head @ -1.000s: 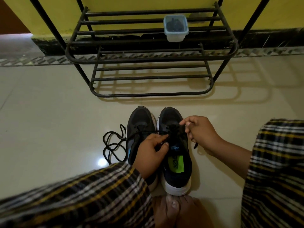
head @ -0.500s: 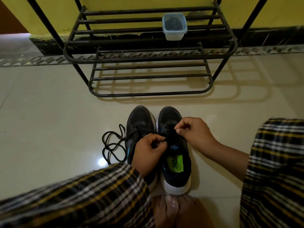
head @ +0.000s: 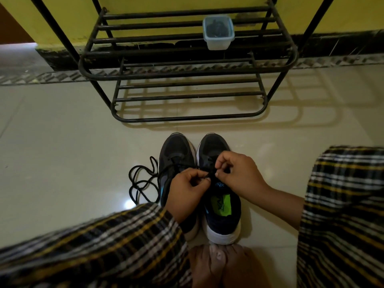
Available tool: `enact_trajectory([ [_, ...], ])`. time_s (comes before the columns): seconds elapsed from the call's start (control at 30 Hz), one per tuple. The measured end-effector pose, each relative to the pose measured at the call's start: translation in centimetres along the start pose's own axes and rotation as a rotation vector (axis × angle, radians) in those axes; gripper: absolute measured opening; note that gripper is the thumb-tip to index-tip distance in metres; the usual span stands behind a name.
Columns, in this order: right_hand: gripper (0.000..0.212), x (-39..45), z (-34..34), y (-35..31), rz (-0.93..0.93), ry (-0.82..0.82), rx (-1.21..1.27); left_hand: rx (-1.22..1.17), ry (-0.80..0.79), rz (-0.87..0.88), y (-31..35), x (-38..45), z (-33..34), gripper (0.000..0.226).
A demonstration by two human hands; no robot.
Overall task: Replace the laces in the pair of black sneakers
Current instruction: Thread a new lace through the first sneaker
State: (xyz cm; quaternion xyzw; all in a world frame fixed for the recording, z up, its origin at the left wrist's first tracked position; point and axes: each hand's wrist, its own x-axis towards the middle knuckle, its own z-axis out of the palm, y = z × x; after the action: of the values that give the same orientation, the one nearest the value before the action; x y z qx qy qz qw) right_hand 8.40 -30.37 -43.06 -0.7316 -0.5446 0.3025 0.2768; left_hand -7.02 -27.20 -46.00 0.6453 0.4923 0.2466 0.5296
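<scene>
Two black sneakers stand side by side on the floor, toes away from me. The right sneaker [head: 223, 213] has a green insole and a white sole. My left hand [head: 187, 194] and my right hand [head: 239, 175] meet over its tongue, each pinching the black lace [head: 211, 172] between thumb and fingertips. The left sneaker [head: 176, 150] is partly hidden under my left hand. A loose black lace [head: 141, 181] trails in loops from it onto the floor at its left.
A black metal shoe rack [head: 187, 71] stands against the yellow wall ahead, with a small plastic container [head: 218, 33] holding something dark on its upper shelf. My bare feet [head: 220, 265] touch the sneakers' heels. Plaid-clad knees frame both sides. Glossy tile floor [head: 62, 152] surrounds the shoes.
My right hand has moved left and down to meet my left hand at the right sneaker's tongue. Both now pinch the lace close together.
</scene>
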Motion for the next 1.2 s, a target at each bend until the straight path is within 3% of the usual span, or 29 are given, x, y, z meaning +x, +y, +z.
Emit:
enact_trajectory([
  [0.37, 0.030, 0.1, 0.3, 0.0, 0.126, 0.007, 0.092, 0.017, -0.014, 0.021, -0.2, 0.0, 0.1, 0.011],
  [0.57, 0.031, 0.3, 0.6, 0.3, 0.137, 0.011, 0.084, 0.009, -0.012, 0.015, -0.5, 0.2, 0.0, 0.018],
  [0.8, 0.025, 0.1, 0.8, 0.3, 0.083, -0.047, 0.060, 0.001, -0.034, -0.030, 0.2, 0.6, 0.1, 0.010],
  [0.97, 0.028, -0.9, 0.6, 0.3, -0.027, -0.083, -0.119, 0.021, -0.039, -0.035, 0.4, 0.7, 0.3, 0.013],
  [1.1, 0.019, -3.8, 0.6, 0.7, -0.291, -0.008, -0.296, 0.035, -0.039, -0.020, 0.8, 0.7, 0.2, 0.014],
  [1.2, 0.014, -5.8, 0.6, 1.1, -0.468, -0.065, -0.355, 0.068, 0.000, 0.005, 1.4, 0.6, 0.5, 0.015],
])
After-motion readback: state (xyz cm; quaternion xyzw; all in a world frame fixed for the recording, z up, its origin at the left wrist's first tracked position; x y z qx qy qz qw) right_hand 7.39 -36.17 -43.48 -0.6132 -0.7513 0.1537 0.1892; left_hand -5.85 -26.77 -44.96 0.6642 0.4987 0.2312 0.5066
